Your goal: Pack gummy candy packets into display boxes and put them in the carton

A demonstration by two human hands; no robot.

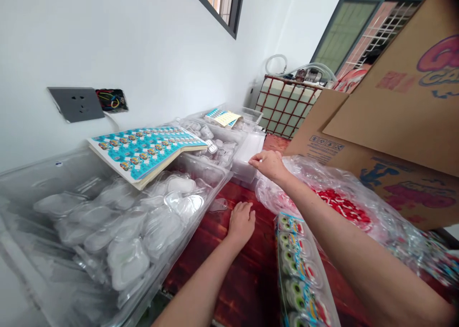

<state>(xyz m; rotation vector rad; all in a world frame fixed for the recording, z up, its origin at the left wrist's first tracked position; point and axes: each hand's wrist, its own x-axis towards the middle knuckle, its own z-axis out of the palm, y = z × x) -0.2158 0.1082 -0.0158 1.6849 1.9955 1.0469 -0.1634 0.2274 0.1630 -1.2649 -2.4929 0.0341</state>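
Left hand: the left hand (241, 222) lies palm down on the red wooden desk (247, 279), fingers loosely curled and holding nothing, just beside the near bin's right wall.
Right hand: the right hand (268, 164) reaches toward the far edge of the desk, its fingertips pinched on the corner of a stack of white trays (246, 156).
White trays: the stack stands at the far edge of the desk, between the second bin and the plastic bag.
Near bin: a clear plastic bin (201, 212) along the left edge of the desk, full of clear plastic shells (125, 231).
Sticker sheets: a pad of blue sticker sheets (147, 147) rests across the near bin's far rim.
Second bin: another clear bin (218, 140) behind the first, with more shells and a smaller sticker pad (223, 117).
Plastic bag: a clear bag (344, 198) with red pieces inside lies under the right forearm.
Packed strip: a strip of packed toys (301, 274) lies at the near edge.
Cardboard box: a large box (394, 121) stands on the right.
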